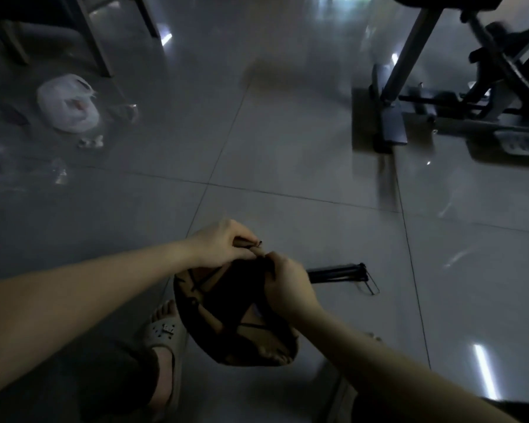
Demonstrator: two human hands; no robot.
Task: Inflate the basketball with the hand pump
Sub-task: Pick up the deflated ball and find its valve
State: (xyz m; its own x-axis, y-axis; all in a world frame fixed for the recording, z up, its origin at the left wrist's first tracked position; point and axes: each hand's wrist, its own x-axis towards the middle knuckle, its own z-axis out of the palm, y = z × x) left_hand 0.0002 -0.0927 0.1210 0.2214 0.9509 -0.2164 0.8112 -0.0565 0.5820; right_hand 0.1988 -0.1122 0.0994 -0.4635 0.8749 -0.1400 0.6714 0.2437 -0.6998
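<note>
A limp, deflated basketball [226,319], brown with black seams, sags above the tiled floor between my feet. My left hand [223,245] pinches a thin brown stick-like piece with a small dark tip, held at the ball's upper edge. My right hand [287,285] grips the ball's top right edge, fingers curled over the folded skin. The black hand pump [339,274] lies on the floor just right of my right hand, its far end carrying a thin wire foot loop. The ball's valve is hidden under my hands.
A white plastic bag [69,102] and small bits of litter lie on the floor at the far left, beside dark furniture legs [95,41]. An exercise machine frame [440,96] stands at the far right. My sandalled left foot [165,334] is planted beside the ball.
</note>
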